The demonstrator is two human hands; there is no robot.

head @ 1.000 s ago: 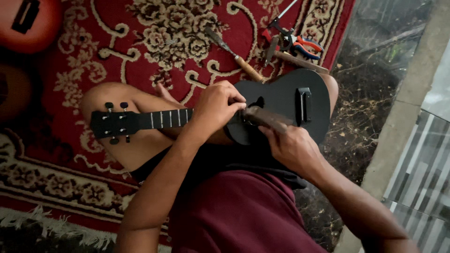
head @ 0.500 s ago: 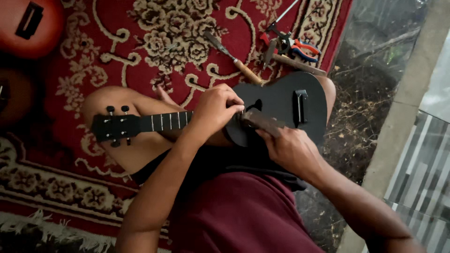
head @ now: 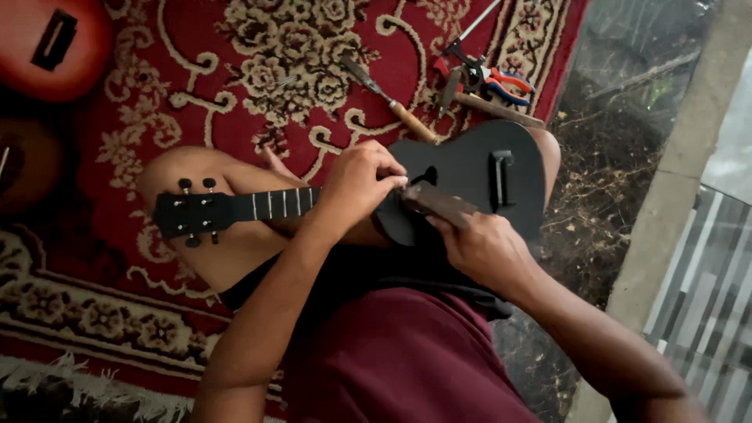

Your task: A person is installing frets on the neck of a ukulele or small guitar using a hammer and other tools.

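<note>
Head view: one black ukulele across your lap; left hand pinches its neck, right hand grips one dark flat tool.

We count three stringed instruments: one black ukulele across our lap, one red-orange instrument body at the top left corner, and one dark brown one just below it at the left edge. The black ukulele shows four tuning pegs on its headstock and one bridge on its body. Two hands are on it, our left hand and our right hand. One dark flat block sits in the right hand. On the one red patterned rug lie one wooden-handled tool, one pair of pliers with red and blue grips, and a few more tools in that heap, too tangled to count.
</note>
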